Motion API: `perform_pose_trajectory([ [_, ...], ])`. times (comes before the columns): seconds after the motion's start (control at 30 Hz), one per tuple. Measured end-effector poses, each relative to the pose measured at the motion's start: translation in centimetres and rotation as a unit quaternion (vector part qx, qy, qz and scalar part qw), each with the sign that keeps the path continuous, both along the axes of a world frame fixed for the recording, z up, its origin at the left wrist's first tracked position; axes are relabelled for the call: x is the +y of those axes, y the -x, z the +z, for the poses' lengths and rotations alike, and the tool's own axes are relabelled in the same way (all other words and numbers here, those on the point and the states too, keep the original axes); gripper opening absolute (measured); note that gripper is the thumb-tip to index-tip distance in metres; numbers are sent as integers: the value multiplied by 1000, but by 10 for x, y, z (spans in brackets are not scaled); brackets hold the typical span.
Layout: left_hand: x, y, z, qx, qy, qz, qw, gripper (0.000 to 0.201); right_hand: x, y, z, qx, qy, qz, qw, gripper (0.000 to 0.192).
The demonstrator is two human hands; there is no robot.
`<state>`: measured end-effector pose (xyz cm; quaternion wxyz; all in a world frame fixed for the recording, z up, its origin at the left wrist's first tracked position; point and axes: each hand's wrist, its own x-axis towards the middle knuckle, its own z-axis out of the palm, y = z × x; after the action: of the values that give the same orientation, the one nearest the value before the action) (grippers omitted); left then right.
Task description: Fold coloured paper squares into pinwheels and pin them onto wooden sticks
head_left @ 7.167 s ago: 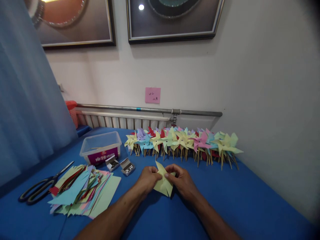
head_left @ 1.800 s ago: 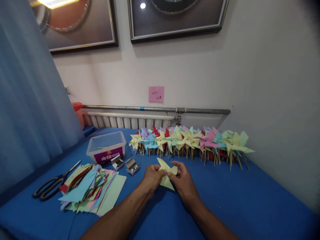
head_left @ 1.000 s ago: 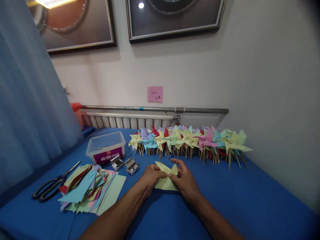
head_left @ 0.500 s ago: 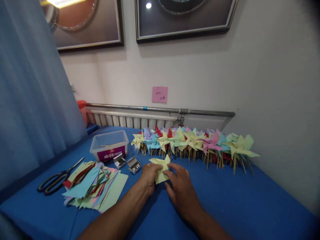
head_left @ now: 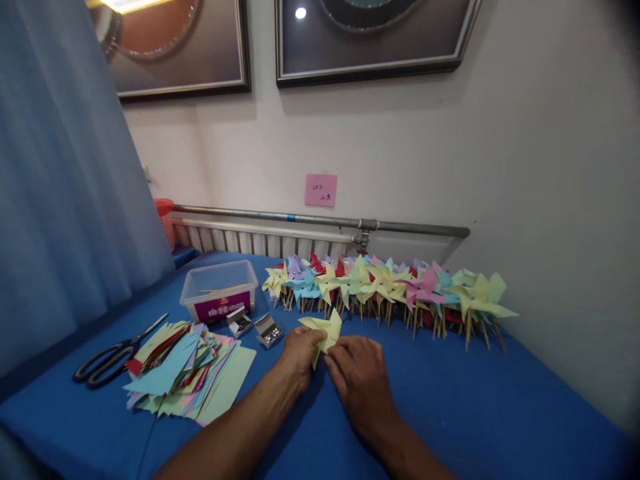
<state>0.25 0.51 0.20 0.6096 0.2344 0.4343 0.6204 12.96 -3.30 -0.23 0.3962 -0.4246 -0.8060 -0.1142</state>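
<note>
A yellow paper pinwheel head (head_left: 324, 331) sits between my two hands on the blue table (head_left: 500, 400). My left hand (head_left: 299, 357) pinches its left side. My right hand (head_left: 361, 385) lies palm down over its lower right part, fingers bent onto the paper. Much of the paper is hidden under my fingers. Two small open boxes of metal pins (head_left: 255, 327) lie just left of my left hand.
A row of finished coloured pinwheels on sticks (head_left: 390, 287) lines the wall. A clear plastic tub (head_left: 219, 289), a pile of cut coloured paper (head_left: 187, 370) and black scissors (head_left: 107, 357) lie to the left. A curtain (head_left: 60, 200) hangs at far left.
My hands have folded the yellow paper's flaps inward, so it looks smaller. My right hand has turned palm down over it. The view has shifted slightly.
</note>
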Motion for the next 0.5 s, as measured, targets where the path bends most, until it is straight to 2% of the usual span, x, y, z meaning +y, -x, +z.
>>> perform_pose_trajectory([
  [0.17, 3, 0, -6, 28, -5, -19, 999, 25, 10, -4, -1, 123, 156, -6, 980, 24],
  [0.27, 2, -2, -8, 39, -3, -19, 999, 25, 14, -5, -2, 165, 204, -8, 965, 29],
  [0.33, 1, -3, -7, 39, 2, -5, 999, 26, 13, -5, -1, 148, 189, -15, 971, 26],
  [0.5, -1, -3, -1, 25, 8, 15, 1000, 23, 0, -2, 5, 45, 84, -18, 995, 6],
])
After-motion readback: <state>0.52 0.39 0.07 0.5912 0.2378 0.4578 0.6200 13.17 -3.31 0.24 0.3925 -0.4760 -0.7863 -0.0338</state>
